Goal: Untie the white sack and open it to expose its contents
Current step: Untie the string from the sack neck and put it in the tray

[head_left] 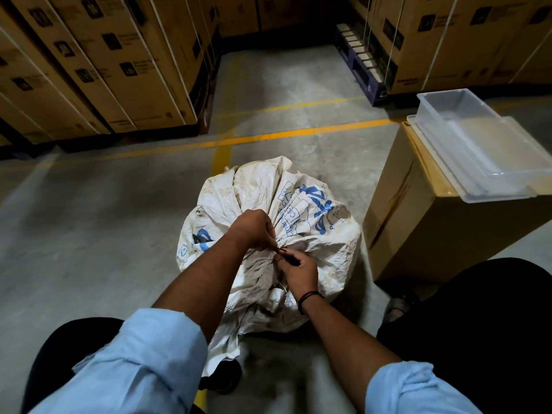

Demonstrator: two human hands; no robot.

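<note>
Sack still tied as hands work at the knot

Hands meet at the gathered neck of a white sack (268, 234) standing on the concrete floor (89, 219) at the centre of the frame, in a warehouse aisle lined with stacked cartons (98, 70) at upper left. The left hand (254, 231) is closed on the bunched fabric, pinching it just above the tie. The right hand (298, 270), a dark band at its wrist, is closed with its fingertips on what appears to be a thin dark tie (282, 251) cinching the neck; the cord is small and partly hidden, so whether any turn has come loose cannot be told.

The sack's mouth remains drawn tight, its printed cloth pleated toward the knot, and nothing of its contents shows. By that measure the task looks to be at its first step: the tie has yet to come off, and the mouth has yet to be spread.

At right of the frame, a clear plastic tray (478, 144) rests on a cardboard box (433, 234) just beside the sack.
</note>
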